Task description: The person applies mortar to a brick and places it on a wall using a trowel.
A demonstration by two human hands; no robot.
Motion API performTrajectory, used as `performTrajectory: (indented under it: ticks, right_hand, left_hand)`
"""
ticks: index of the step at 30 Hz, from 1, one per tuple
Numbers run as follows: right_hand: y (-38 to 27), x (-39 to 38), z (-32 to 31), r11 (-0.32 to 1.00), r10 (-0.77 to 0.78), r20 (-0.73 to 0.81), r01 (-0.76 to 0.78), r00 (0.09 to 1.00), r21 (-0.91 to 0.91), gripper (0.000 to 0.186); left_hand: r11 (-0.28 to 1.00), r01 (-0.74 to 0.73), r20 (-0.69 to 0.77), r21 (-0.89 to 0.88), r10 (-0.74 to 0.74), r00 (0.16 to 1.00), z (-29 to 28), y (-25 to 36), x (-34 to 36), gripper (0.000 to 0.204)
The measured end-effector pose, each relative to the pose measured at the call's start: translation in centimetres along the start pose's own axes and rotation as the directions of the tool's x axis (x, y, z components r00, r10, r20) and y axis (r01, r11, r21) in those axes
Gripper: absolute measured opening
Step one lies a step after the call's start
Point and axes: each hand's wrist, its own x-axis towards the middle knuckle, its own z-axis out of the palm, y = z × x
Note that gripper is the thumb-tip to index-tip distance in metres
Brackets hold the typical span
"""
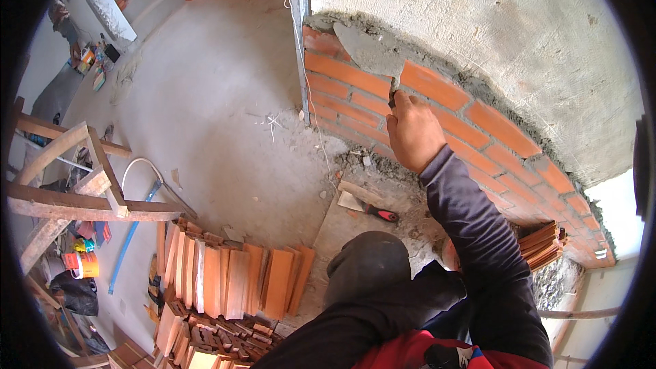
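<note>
My right hand is closed round the dark handle of a trowel. The trowel's broad grey blade rests at the top of a low orange brick wall, near its left end. Grey mortar runs along the wall's top edge, against the rough plastered wall. A dark left sleeve crosses low in front of me, and my left hand does not show. Below the brick wall, a putty knife with a black and red handle lies on a board.
Stacked orange bricks stand at the lower left, more by the wall at right. A wooden frame and a blue pipe are at left. A string hangs beside a metal upright. Far left, a person stands.
</note>
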Motion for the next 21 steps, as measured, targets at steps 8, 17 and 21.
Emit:
performTrajectory:
  ticks: [8,17,21]
  right_hand:
    - [0.9,-1.0,-0.8,0.979,-0.043,-0.072,0.056,0.996,0.194,0.021]
    - [-0.7,-0.5,5.7,0.775,0.054,0.14,-0.13,0.989,0.618,0.019]
    - [-1.5,1.9,9.9,0.777,0.123,0.093,-0.154,0.988,0.611,0.02]
  left_hand:
    - [1.0,0.019,0.02,-0.006,-0.019,1.0,0.0,-0.4,-0.5,0.025]
    - [0.999,0.034,0.041,-0.02,-0.033,0.999,0.0,-0.8,-0.9,0.025]
    - [0.999,0.035,0.055,-0.007,-0.035,0.998,0.0,-0.8,-1.0,0.025]
